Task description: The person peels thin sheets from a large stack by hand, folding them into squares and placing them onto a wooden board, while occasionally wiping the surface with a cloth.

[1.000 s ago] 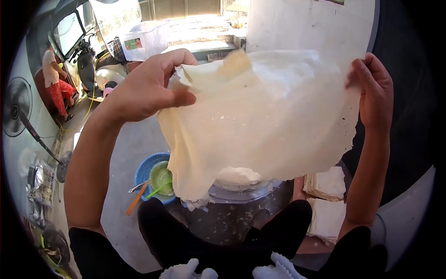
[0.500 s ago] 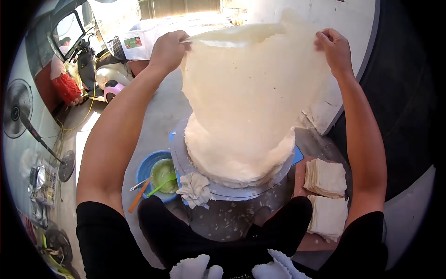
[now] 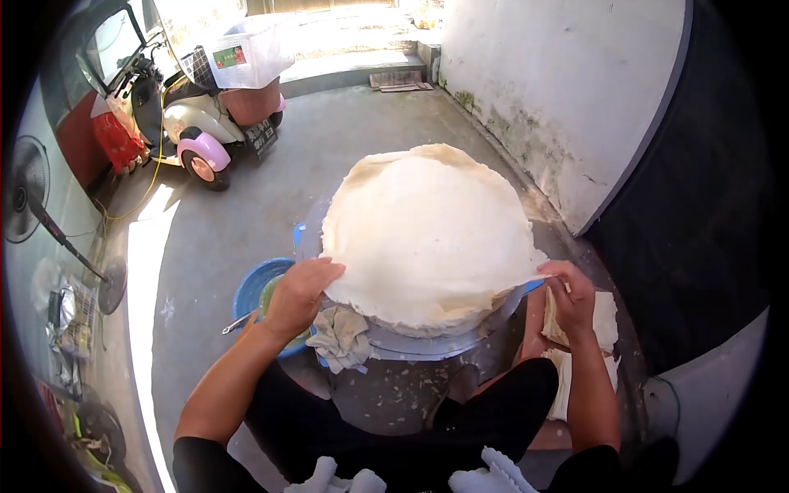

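A broad, thin, pale sheet that looks like dough or flatbread (image 3: 427,222) lies over a thick round stack of similar sheets (image 3: 411,329). The stack rests on a round grey board (image 3: 448,345). My left hand (image 3: 302,296) pinches the sheet's near left edge, fingers pressed together. At the near right edge, my right hand (image 3: 573,297) grips a corner, pulled out slightly past the stack. A crumpled cloth (image 3: 341,338) sits on the board's near left side, just below my left hand.
A blue basin (image 3: 251,287) with a greenish bowl is partly hidden behind my left hand. Folded pale sheets (image 3: 604,316) lie in piles at right. A three-wheeled scooter (image 3: 201,140) stands back left, a fan (image 3: 62,226) at far left, a white wall (image 3: 559,107) at right.
Both hands have come down and towards me, laying the raised sheet over the stack. The sheet's far part now lies on top, and the floor behind shows.
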Demonstrator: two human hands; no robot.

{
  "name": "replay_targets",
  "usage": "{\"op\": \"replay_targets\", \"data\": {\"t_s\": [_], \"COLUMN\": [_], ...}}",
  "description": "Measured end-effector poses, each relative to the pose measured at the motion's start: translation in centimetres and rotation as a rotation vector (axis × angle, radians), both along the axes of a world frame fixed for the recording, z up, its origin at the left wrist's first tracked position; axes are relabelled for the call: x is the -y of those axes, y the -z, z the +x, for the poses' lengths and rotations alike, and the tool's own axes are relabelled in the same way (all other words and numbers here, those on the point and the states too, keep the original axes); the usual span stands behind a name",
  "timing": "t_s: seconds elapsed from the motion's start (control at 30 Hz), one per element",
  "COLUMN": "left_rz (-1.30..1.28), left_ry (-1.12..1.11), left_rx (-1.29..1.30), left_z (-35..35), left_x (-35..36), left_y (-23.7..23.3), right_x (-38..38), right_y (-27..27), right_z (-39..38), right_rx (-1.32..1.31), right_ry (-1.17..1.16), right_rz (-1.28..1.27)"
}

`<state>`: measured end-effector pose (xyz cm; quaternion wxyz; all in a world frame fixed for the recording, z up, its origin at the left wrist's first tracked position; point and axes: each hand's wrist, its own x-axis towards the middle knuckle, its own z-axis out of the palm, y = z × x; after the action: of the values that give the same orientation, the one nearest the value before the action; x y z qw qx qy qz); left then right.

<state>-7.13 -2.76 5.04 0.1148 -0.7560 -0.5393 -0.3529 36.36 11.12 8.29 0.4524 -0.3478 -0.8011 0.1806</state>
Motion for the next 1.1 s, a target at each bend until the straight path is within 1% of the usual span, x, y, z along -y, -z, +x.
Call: {"op": "replay_targets", "data": {"t_s": [0.03,0.07,0.1,0.13,0.17,0.23,0.27,0.33,0.37,0.4,0.43,0.5,0.53,0.57,0.6,0.63,0.7,0.73,0.8,0.83,0.87,0.9,0.93,1.0,1.03,1.1], "left_rz": [-0.141,-0.281,-0.286,-0.356,-0.426,-0.414,-0.409,-0.408,-0.43,-0.45,-0.451,-0.563,-0.562,-0.589,-0.609,-0.596,-0.631,-0.62,-0.666,-0.671,-0.679,-0.686,-0.691,-0.793,-0.8,-0.767], "left_ry": [0.035,0.071,0.072,0.117,0.161,0.162,0.154,0.142,0.108,0.072,0.068,-0.043,-0.051,-0.104,-0.157,-0.166,-0.335,-0.339,-0.329,-0.334,-0.345,-0.354,-0.355,-0.323,-0.314,-0.24], "left_rx": [0.033,0.066,0.072,0.023,-0.024,-0.005,0.034,0.082,0.162,0.242,0.251,0.594,0.602,0.754,0.903,0.908,1.124,1.129,1.415,1.415,1.35,1.285,1.287,1.224,1.216,1.195], "left_z": [-0.2,-0.3,-0.4,-0.4,-0.4,-0.5,-0.4,-0.5,-0.5,-0.6,-0.8,-1.5,-2.1,-2.9,-3.7,-4.6,-5.6,-5.5,-5.3,-5.3,-5.2,-5.0,-4.8,-4.4,-4.3,-4.2], "left_x": [1.1,1.6,2.0,2.5,2.8,2.8,2.9,3.0,3.0,2.9,2.4,0.8,-0.4,-2.1,-3.9,-5.8,-8.4,-8.8,-9.2,-8.9,-8.1,-7.4,-6.9,-6.1,-5.9,-5.6], "left_y": [1.9,3.1,3.4,3.3,3.4,3.9,3.5,3.0,2.7,2.6,2.5,1.8,2.1,3.0,3.9,4.8,6.7,7.0,7.7,7.3,6.9,6.4,6.1,5.6,6.3,8.3], "right_x": [0.5,1.1,1.5,1.5,1.4,1.8,1.7,0.8,-0.2,-1.6,-3.2,-8.1,-11.3,-14.8,-18.0,-21.0,-25.4,-26.6,-27.1,-26.6,-26.0,-25.1,-23.7,-21.9,-21.3,-20.0], "right_y": [1.7,2.7,3.5,3.8,3.6,1.5,0.5,-1.6,-2.4,-3.3,-4.2,-5.0,-5.1,-4.7,-3.9,-2.7,0.5,2.7,6.8,6.9,6.9,6.5,5.5,4.9,5.0,5.2], "right_z": [0.2,0.6,1.1,1.1,1.2,0.9,0.7,-0.2,-0.8,-1.7,-2.8,-6.0,-8.0,-10.1,-12.2,-14.3,-17.4,-18.0,-17.9,-17.5,-16.5,-15.3,-13.7,-9.6,-7.6,-4.4], "right_rx": [0.036,0.042,0.129,0.216,0.223,0.331,0.337,0.317,0.324,0.284,0.244,0.185,0.215,0.247,0.295,0.341,0.485,0.487,0.62,0.621,0.585,0.55,0.569,0.576,0.566,0.603], "right_ry": [-0.024,-0.023,-0.073,-0.125,-0.128,-0.173,-0.178,-0.175,-0.18,-0.157,-0.135,-0.111,-0.135,-0.161,-0.167,-0.173,-0.104,-0.112,0.139,0.137,0.146,0.156,0.175,0.265,0.335,0.376], "right_rz": [-0.057,-0.062,-0.079,-0.096,-0.101,-0.069,-0.075,-0.138,-0.142,-0.18,-0.217,-0.358,-0.381,-0.402,-0.404,-0.403,-0.445,-0.436,-0.059,-0.065,-0.089,-0.112,-0.134,-0.19,-0.224,-0.274]}}
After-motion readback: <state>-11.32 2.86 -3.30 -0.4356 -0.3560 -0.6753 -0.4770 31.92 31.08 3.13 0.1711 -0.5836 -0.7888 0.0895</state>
